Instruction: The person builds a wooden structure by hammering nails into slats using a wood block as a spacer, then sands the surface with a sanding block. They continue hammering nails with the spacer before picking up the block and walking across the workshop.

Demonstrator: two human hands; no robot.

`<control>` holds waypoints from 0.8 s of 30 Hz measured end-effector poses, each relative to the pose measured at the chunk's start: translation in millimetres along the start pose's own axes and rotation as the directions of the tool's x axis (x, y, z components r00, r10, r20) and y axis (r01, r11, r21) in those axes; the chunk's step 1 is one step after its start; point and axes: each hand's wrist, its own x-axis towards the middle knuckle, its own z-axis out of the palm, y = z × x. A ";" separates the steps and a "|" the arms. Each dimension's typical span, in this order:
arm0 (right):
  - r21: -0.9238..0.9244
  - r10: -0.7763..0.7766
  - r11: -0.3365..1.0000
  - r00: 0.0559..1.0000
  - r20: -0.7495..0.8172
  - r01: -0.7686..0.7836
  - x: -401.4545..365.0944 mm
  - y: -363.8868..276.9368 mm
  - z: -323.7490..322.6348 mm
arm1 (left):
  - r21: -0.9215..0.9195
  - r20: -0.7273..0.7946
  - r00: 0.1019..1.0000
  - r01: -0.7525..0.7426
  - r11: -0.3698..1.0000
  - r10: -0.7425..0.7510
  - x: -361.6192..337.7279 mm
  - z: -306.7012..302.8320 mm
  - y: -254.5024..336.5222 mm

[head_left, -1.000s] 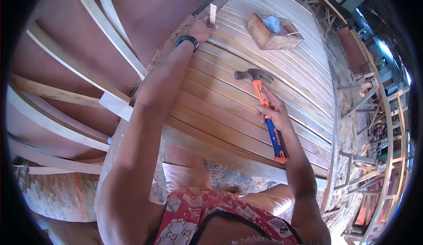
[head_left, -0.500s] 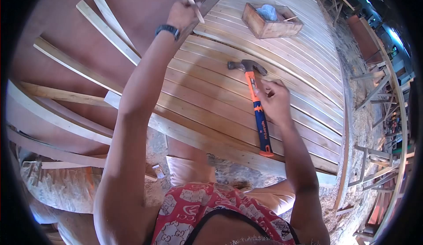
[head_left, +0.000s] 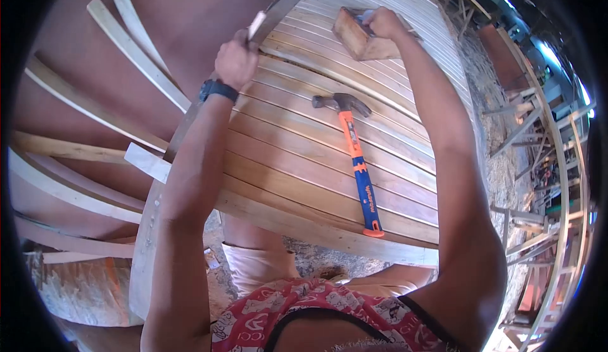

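Stick [head_left: 256, 24]: one, pale, at upper centre-left; it rises from your left hand [head_left: 237, 64], leaning slightly right, its lower end hidden. Your left fingers are curled closed around it, over the dark rail [head_left: 278, 7]; whether they rest on the rail cannot be told.

Box [head_left: 375, 50]: one, wooden, at upper centre, up and right of your left hand, long axis roughly left to right. Your right hand [head_left: 384, 23] is far nearer, bent over the rim with fingers dipped inside; how far they spread, and what they hold, cannot be told. Your right forearm covers part of its right side.

Hammer [head_left: 356, 162]: one, out of hand, at centre, below the box and between your forearms. Head up, butt at the near edge; long axis crosses the slats [head_left: 285, 138].

Room: slats alone span the stretch from left hand to box, and from box down to hammer. The rail bounds the left side; pale strips [head_left: 134, 40] lie beyond it.
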 end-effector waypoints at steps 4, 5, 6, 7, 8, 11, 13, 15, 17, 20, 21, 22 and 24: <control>-0.288 0.056 0.956 0.934 0.353 0.051 61.9 34.5 49.5 | 0.267 0.030 0.997 -0.076 0.961 0.070 7.6 -12.3 8.8; -0.167 0.129 0.983 0.943 0.306 -0.080 67.1 47.9 63.6 | 0.281 0.036 0.998 -0.055 0.958 0.047 7.5 -13.3 8.0; -0.039 0.216 0.976 0.939 0.268 -0.214 70.0 53.8 77.8 | 0.285 0.025 0.999 -0.049 0.957 0.044 8.2 -13.6 8.2; -0.032 0.208 0.978 0.937 0.282 -0.207 72.6 44.7 85.3 | 0.286 0.011 0.999 -0.047 0.957 0.046 9.5 -12.9 6.4; -0.050 0.228 0.973 0.925 0.304 -0.223 74.7 39.6 87.4 | 0.293 0.018 0.999 -0.039 0.955 0.035 8.7 -12.6 4.9; -0.120 0.303 0.953 0.886 0.350 -0.279 75.3 30.1 71.2 | 0.258 0.004 1.000 -0.024 0.966 0.024 9.2 -10.5 1.1; -0.154 0.342 0.940 0.865 0.368 -0.306 74.7 42.4 79.5 | 0.283 0.032 0.999 0.033 0.958 -0.044 8.6 -7.9 3.2; -0.066 0.389 0.918 0.858 0.334 -0.391 83.2 60.5 91.1 | 0.287 0.053 0.997 0.045 0.957 -0.063 8.8 -6.7 4.5; -0.179 0.570 0.811 0.821 0.029 -0.557 38.5 4.3 77.6 | 0.290 0.068 0.995 0.053 0.956 -0.075 9.0 -5.7 4.7; -0.260 0.608 0.755 0.791 -0.064 -0.602 31.4 -10.3 67.3 | 0.268 0.051 0.998 0.025 0.963 -0.040 10.2 -3.1 6.0; -0.247 0.524 0.841 0.838 0.150 -0.482 50.7 4.5 66.2 | 0.287 0.064 0.996 0.044 0.957 -0.065 11.4 -0.1 2.6; -0.238 0.481 0.871 0.843 0.242 -0.429 56.2 9.2 66.7 | 0.309 0.072 0.993 0.065 0.949 -0.091 12.8 -0.1 3.0; -0.234 0.444 0.893 0.834 0.329 -0.384 59.2 14.1 67.9 | 0.309 0.080 0.993 0.056 0.949 -0.084 12.5 -2.7 7.0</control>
